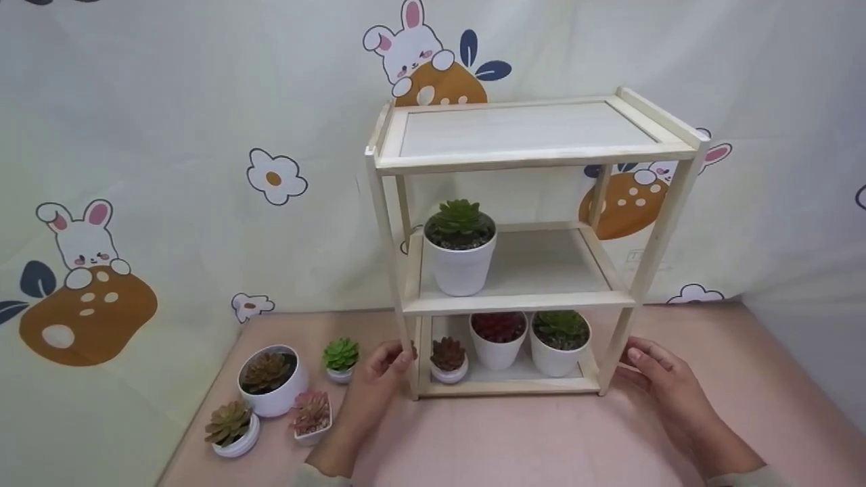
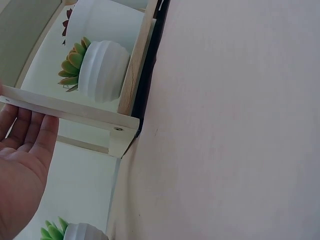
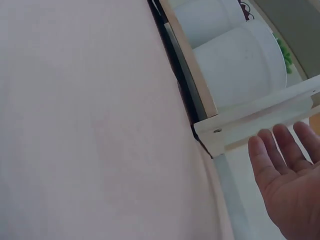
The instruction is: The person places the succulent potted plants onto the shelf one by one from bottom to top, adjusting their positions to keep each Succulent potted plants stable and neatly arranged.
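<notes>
No readable text; a boxed mark (image 1: 641, 256) on the backdrop (image 1: 183, 101) is too faint.

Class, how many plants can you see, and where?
8: one plant on the middle shelf, three on the bottom shelf, four on the table left of the rack. More may be hidden.

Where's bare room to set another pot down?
The rack's top shelf is bare. The middle shelf is free right of its potted succulent. Bare table lies before the rack, between left hand and right hand. Crowded: the bottom shelf, with three pots, and table left of the left hand, with four others.
</notes>
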Demonstrator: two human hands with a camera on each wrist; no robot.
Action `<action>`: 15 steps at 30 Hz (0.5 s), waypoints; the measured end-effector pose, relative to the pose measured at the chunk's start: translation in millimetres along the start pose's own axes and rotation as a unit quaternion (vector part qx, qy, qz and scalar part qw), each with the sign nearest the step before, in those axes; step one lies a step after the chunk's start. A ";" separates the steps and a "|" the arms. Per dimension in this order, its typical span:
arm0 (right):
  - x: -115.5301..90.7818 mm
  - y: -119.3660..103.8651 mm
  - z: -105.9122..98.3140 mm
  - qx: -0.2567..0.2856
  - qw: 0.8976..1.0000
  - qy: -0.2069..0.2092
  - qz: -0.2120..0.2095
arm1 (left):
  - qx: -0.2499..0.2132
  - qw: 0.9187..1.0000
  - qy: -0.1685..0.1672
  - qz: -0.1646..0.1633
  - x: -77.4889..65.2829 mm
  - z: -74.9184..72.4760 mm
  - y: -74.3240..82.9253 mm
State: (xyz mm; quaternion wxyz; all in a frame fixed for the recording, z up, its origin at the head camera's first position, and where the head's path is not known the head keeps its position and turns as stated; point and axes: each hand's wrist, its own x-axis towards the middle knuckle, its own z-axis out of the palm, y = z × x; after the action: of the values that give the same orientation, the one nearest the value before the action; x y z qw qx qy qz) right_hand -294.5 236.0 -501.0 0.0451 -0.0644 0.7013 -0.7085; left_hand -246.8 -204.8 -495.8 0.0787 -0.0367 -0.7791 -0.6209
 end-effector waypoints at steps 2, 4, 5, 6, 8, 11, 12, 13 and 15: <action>0.7 1.7 1.4 0.004 1.000 -0.009 0.017 | -0.002 1.000 0.000 0.000 -0.6 -0.6 -0.2; 1.3 3.4 2.5 0.003 0.999 -0.018 0.029 | -0.006 1.000 -0.002 0.001 -1.3 -1.0 -0.3; 1.7 4.3 3.0 0.005 0.999 -0.024 0.033 | -0.009 1.000 -0.003 0.001 -1.6 -1.1 -0.2; 1.9 5.2 3.4 0.009 0.999 -0.028 0.037 | -0.014 1.000 -0.004 0.003 -1.9 -1.1 -0.1; 2.6 6.3 3.4 0.019 0.998 -0.038 0.044 | -0.021 1.000 -0.005 0.002 -2.4 -1.1 0.4; 3.7 7.5 2.9 0.041 0.997 -0.045 0.056 | -0.023 1.000 -0.003 0.001 -2.8 -0.5 1.3; 4.0 7.6 2.8 0.048 0.996 -0.045 0.059 | -0.023 1.000 -0.003 0.001 -2.7 -0.2 1.5; 4.2 7.8 2.7 0.054 0.996 -0.046 0.060 | -0.021 1.000 -0.002 0.002 -2.5 0.0 1.7; 4.5 8.3 3.1 0.060 0.995 -0.042 0.063 | -0.019 1.000 -0.001 0.005 -1.9 0.1 1.7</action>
State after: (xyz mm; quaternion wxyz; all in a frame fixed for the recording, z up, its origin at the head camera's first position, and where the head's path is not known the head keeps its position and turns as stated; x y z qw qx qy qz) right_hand -298.7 232.1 -509.1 0.1227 -0.0472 0.6577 -0.7418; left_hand -244.7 -204.3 -494.6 0.0805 -0.0431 -0.7672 -0.6348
